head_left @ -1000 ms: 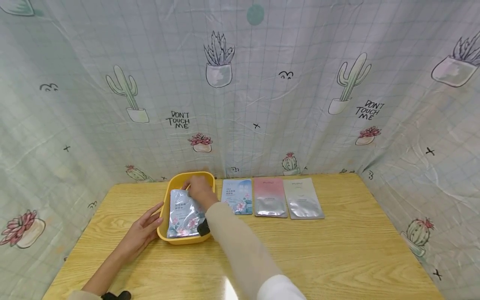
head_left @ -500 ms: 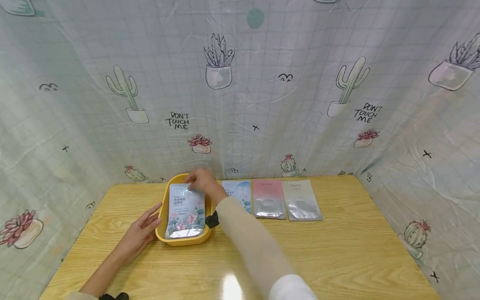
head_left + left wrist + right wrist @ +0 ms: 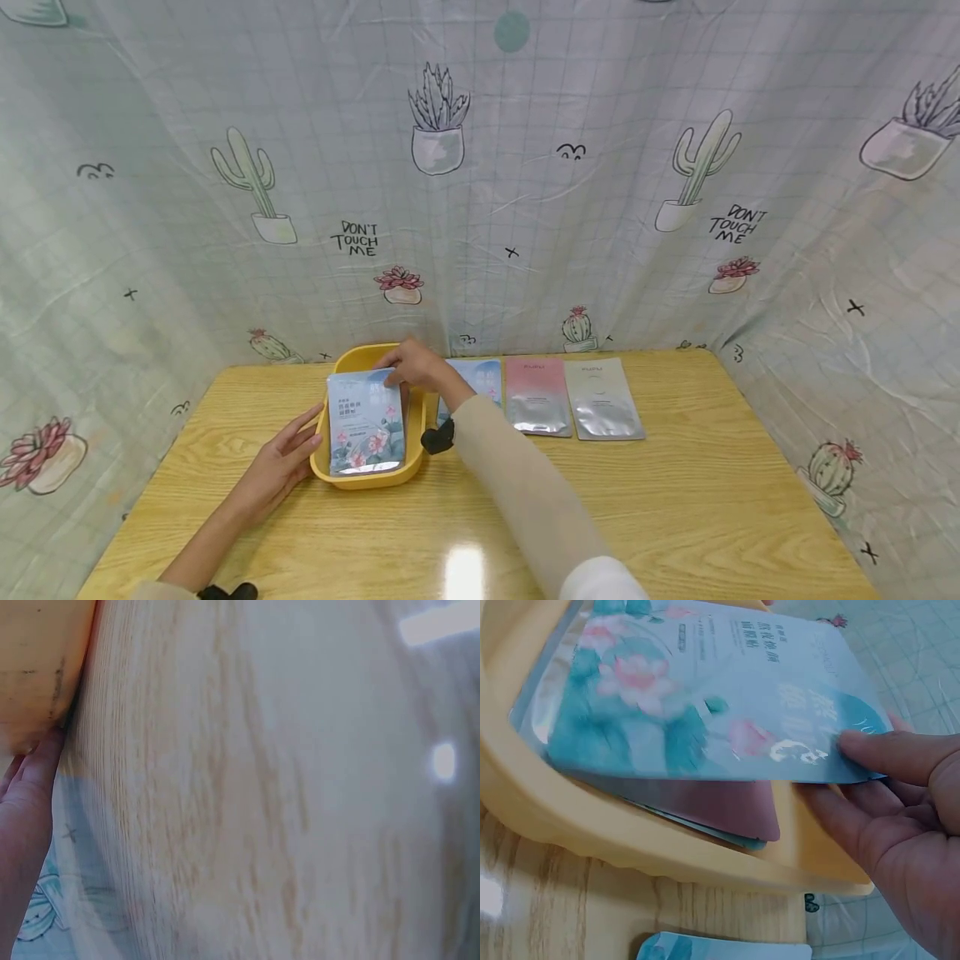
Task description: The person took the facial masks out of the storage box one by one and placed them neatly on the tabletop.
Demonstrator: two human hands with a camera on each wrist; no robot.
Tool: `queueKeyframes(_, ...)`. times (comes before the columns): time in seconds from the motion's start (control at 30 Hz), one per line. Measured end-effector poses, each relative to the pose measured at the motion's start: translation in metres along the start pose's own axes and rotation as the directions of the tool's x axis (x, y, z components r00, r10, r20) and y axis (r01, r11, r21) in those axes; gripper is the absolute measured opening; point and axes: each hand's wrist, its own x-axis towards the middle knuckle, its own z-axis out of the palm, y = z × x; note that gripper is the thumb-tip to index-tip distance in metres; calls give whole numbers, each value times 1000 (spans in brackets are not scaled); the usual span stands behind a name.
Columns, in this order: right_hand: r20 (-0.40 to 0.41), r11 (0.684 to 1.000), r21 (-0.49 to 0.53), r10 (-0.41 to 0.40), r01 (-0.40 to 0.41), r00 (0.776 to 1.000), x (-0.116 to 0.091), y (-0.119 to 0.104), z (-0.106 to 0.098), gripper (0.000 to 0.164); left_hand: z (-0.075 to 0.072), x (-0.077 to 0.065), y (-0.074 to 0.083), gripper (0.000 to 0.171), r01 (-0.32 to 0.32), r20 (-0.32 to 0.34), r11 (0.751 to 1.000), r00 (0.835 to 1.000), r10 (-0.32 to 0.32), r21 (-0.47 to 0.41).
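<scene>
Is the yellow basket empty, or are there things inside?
Not empty: the right-wrist view shows a pink packet inside the yellow basket, beneath the blue packet that the right hand pinches.

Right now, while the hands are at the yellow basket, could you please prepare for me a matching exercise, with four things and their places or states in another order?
Column one
1. Left hand
2. Right hand
3. Pink packet on the table
4. Cream packet

Column two
A. lies at the right end of the row, in the head view
B. pinches a blue packet
C. touches the outside of the yellow basket
D. lies in the middle of the row

Pairs: 1-C, 2-B, 3-D, 4-A
</scene>
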Motion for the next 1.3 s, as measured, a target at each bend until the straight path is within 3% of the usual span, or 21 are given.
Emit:
queueKeyframes(0.13,7,997,74,1,-2,1000,-2,2,2,30,0,0,0,65,4,3,1000,1000,-4,-7)
queueKeyframes(0.37,-55,986,164,26,-16,998,-1,7,6,30,2,0,0,64,8,1,1000,1000,-8,-7)
queueKeyframes(0.6,17,915,397,72,-73,997,-5,13,11,35,3,0,1,68,29,-21,1000,999,-29,-4)
queueKeyframes(0.83,93,911,399,76,-107,993,-14,21,17,20,5,-4,1,70,25,-25,1000,999,-25,6)
queueKeyframes(0.97,109,897,434,45,-88,993,-17,22,19,24,5,-5,0,70,14,-24,1000,1000,-14,1)
queueKeyframes(1.13,66,891,451,34,-60,997,-16,18,21,33,4,-4,-2,70,2,-19,1000,1000,-2,-7)
queueKeyframes(1.3,78,870,484,61,-91,995,-15,18,22,42,5,-3,-1,70,0,-34,1000,999,0,-1)
